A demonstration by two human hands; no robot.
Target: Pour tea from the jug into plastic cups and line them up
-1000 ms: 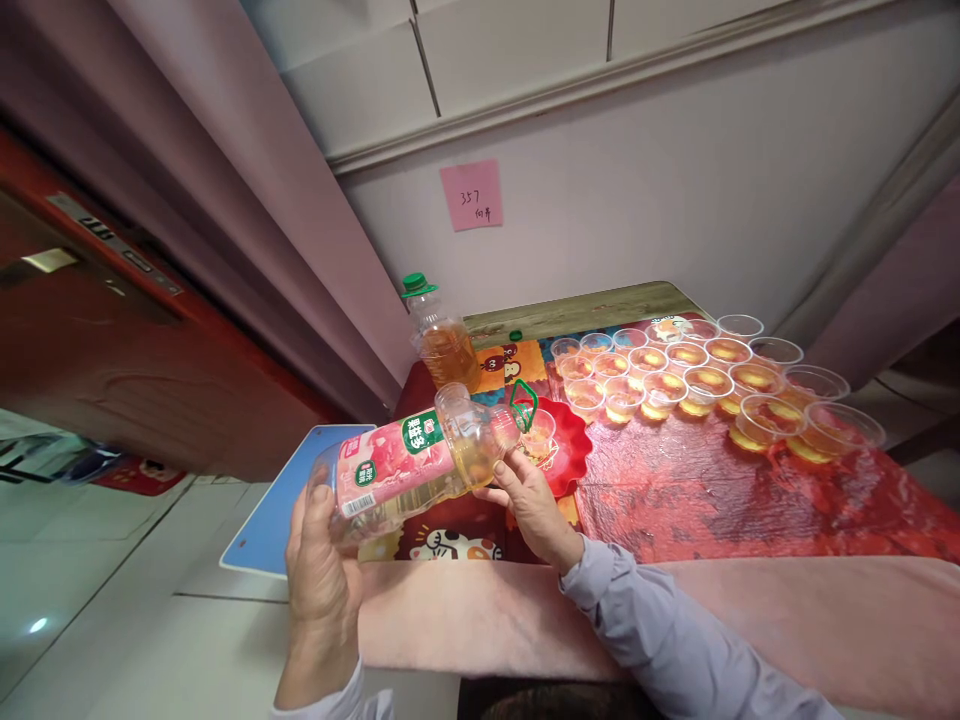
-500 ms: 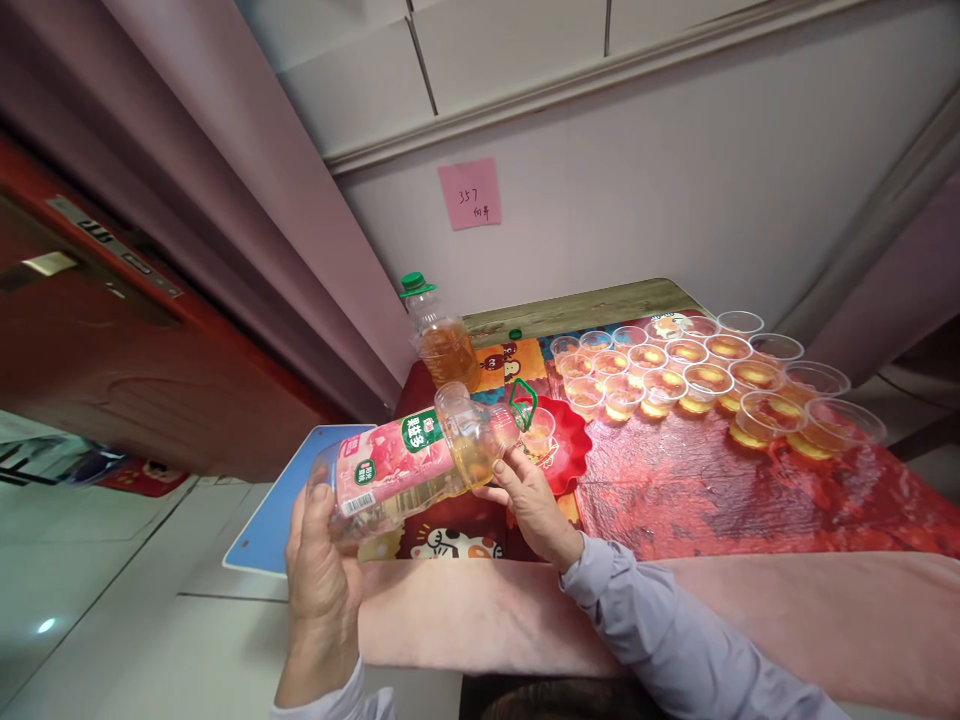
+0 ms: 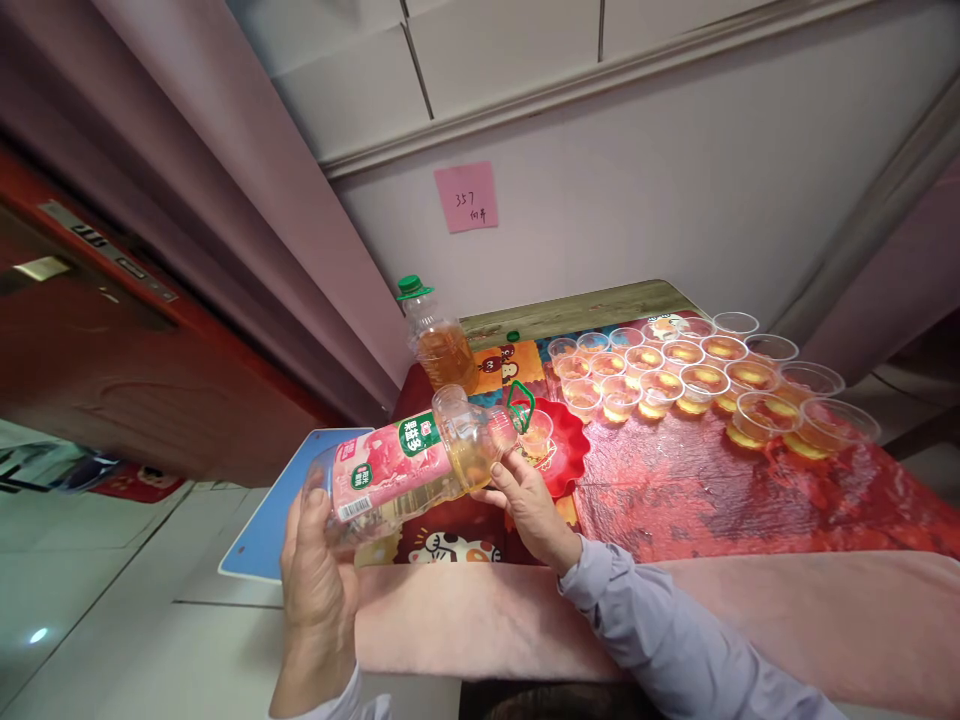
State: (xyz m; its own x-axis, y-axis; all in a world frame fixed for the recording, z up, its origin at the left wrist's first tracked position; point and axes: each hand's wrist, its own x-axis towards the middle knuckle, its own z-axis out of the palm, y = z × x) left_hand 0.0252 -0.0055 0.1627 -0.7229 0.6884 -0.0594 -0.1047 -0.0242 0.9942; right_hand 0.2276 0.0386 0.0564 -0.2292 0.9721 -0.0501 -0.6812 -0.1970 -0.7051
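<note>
Left hand [image 3: 319,575] grips bottle [image 3: 409,465] bottom, right hand [image 3: 529,505] steadies neck; bottle lies sideways, mouth over small cup [image 3: 537,434] on red plate [image 3: 570,455].

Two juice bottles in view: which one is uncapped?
The tipped pink-labelled bottle, held by both hands, neck over the red plate. The upright bottle behind it has its green cap on.

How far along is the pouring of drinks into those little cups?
Done: the rows of clear cups on the red table cover mostly hold amber drink. In hand: the left hand and right hand tip a pink-labelled bottle over one cup on a red plate. Left: that cup, and a few back-row cups that look empty. A second bottle stands capped.
</note>
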